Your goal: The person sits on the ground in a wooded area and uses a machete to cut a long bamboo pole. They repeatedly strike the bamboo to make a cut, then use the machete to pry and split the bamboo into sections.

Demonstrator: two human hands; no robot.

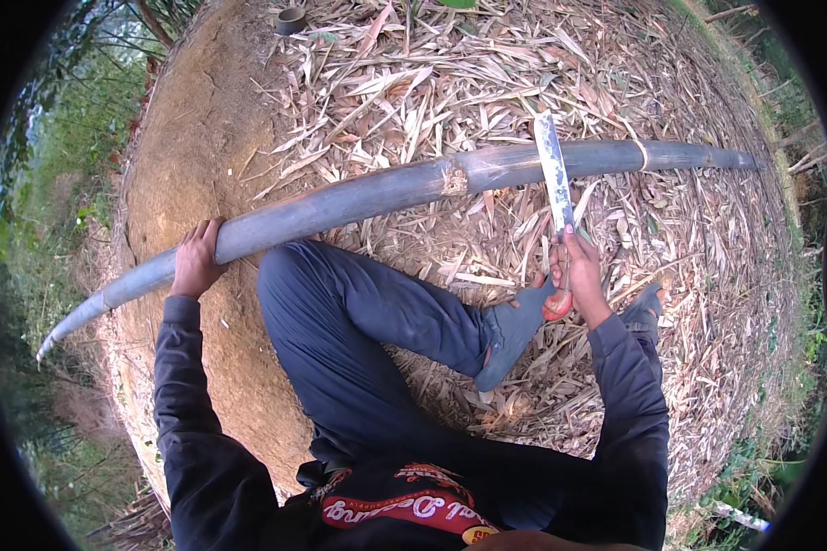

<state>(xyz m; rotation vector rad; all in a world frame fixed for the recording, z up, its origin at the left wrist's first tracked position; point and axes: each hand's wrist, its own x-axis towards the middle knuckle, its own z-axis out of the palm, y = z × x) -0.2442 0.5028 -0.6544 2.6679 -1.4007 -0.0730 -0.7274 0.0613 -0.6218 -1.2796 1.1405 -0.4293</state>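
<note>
A long, dark grey-green bamboo pole stretches across in front of me, from the lower left to the upper right, with ringed nodes along it. My left hand is closed over the pole near its left part. In my right hand is a machete, gripped by its handle, whose rounded red end shows below the fist. The blade points away from me and crosses over the pole to the right of the pale, rough middle node. Whether blade and pole touch, I cannot tell.
My bent leg lies just below the pole, with a grey shoe near the machete handle. Dry leaves and husks cover the ground, with bare brown soil at left. A short hollow bamboo piece sits at the far side.
</note>
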